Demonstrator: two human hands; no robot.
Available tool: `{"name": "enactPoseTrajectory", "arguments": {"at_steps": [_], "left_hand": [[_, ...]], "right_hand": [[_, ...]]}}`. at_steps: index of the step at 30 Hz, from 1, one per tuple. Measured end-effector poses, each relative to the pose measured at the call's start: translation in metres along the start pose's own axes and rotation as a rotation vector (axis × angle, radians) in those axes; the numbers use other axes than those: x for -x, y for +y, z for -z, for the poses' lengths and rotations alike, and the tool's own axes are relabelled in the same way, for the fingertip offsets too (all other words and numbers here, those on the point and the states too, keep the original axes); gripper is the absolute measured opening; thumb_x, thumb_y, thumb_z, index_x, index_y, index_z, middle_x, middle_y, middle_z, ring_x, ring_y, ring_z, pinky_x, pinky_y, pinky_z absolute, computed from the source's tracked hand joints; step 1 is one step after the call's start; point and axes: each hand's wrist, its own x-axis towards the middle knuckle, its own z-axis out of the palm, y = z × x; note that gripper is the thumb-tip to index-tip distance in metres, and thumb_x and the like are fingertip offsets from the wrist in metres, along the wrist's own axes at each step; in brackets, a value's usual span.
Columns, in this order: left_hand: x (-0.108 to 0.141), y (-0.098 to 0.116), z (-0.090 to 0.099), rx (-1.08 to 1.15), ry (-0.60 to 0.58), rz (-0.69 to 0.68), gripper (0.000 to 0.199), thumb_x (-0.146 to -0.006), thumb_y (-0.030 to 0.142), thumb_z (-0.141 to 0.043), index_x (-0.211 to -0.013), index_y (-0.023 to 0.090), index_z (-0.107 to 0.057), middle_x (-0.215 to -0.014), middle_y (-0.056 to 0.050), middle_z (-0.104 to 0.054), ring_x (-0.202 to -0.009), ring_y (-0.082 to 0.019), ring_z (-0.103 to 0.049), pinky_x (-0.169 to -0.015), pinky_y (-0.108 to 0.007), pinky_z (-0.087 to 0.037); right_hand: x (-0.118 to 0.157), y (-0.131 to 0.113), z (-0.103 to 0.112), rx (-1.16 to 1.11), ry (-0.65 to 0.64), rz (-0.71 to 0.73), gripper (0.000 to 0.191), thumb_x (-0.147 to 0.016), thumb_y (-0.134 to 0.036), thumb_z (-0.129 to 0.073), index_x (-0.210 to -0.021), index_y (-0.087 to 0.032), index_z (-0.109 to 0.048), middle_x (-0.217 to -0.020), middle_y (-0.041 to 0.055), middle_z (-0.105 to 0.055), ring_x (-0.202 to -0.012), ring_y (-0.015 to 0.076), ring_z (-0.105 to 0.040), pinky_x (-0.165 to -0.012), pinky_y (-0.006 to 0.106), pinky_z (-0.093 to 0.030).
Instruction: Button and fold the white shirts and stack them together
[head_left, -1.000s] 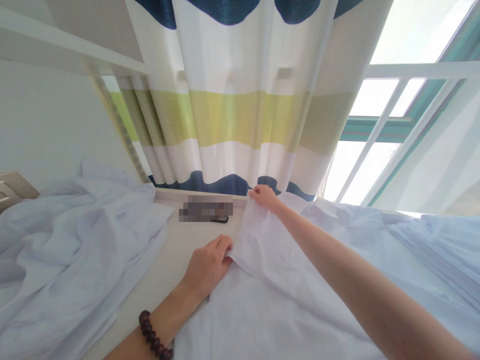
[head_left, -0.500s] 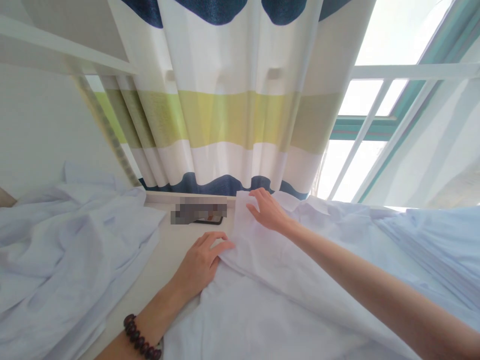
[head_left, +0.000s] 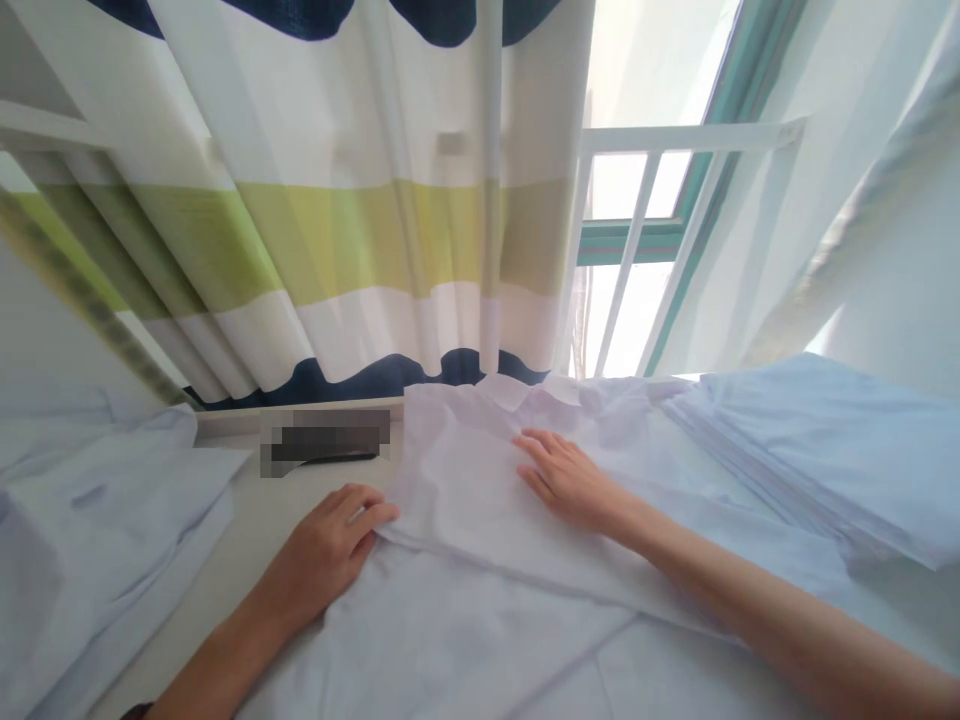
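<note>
A white cloth (head_left: 480,480) lies spread over the pale surface in front of me, with a fold running across its middle. At its left edge my left hand (head_left: 341,535) pinches the fabric between thumb and fingers. My right hand (head_left: 562,475) rests on the upper part of the cloth, fingers spread and palm down, holding nothing.
Crumpled white cloth (head_left: 97,540) is heaped at the left. Folded white cloth (head_left: 840,450) is stacked at the right. A dark, pixelated flat object (head_left: 330,445) lies near the back ledge. Behind are a striped curtain (head_left: 337,240), white rails (head_left: 630,250) and a window.
The view has turned to the right. My right hand has slid away from the cloth's upper left corner, its fingers now spread flat. My left hand remains at the left edge.
</note>
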Motion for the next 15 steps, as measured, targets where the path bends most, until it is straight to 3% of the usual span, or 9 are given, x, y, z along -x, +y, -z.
{"name": "enactPoseTrajectory", "arguments": {"at_steps": [4, 8, 11, 15], "left_hand": [[-0.009, 0.012, 0.005, -0.007, -0.006, -0.024, 0.04, -0.081, 0.007, -0.043, -0.116, 0.023, -0.057, -0.106, -0.007, -0.061, -0.102, -0.024, -0.056, -0.095, -0.042, -0.044], [-0.029, 0.045, 0.011, 0.074, -0.124, -0.107, 0.059, -0.079, 0.002, -0.04, -0.132, 0.029, -0.047, -0.124, -0.006, -0.055, -0.117, -0.023, -0.05, -0.102, -0.041, -0.04], [-0.053, 0.079, 0.014, 0.196, -0.274, -0.21, 0.066, -0.073, -0.007, -0.035, -0.126, 0.029, -0.052, -0.125, -0.003, -0.057, -0.119, -0.02, -0.049, -0.102, -0.037, -0.042], [-0.089, 0.111, 0.016, 0.285, -0.474, -0.31, 0.067, -0.064, -0.01, -0.037, -0.111, 0.03, -0.063, -0.113, 0.0, -0.064, -0.109, -0.019, -0.057, -0.098, -0.035, -0.045]], "right_hand": [[0.039, 0.038, 0.03, 0.055, -0.024, -0.142, 0.038, -0.096, -0.028, -0.036, -0.128, -0.014, -0.051, -0.118, 0.0151, -0.06, -0.109, 0.029, -0.055, -0.095, 0.047, -0.042], [0.087, 0.081, 0.058, -0.057, -0.162, -0.248, 0.035, -0.094, -0.034, -0.035, -0.116, -0.016, -0.057, -0.115, 0.0133, -0.06, -0.106, 0.0257, -0.057, -0.093, 0.04, -0.043], [0.115, 0.101, 0.074, -0.103, -0.222, -0.334, 0.035, -0.09, -0.04, -0.041, -0.112, -0.019, -0.059, -0.111, 0.0107, -0.062, -0.101, 0.0248, -0.058, -0.089, 0.037, -0.044], [0.129, 0.112, 0.088, -0.101, -0.231, -0.353, 0.028, -0.085, -0.04, -0.047, -0.095, -0.019, -0.063, -0.094, 0.007, -0.065, -0.088, 0.0235, -0.059, -0.079, 0.034, -0.044]]}}
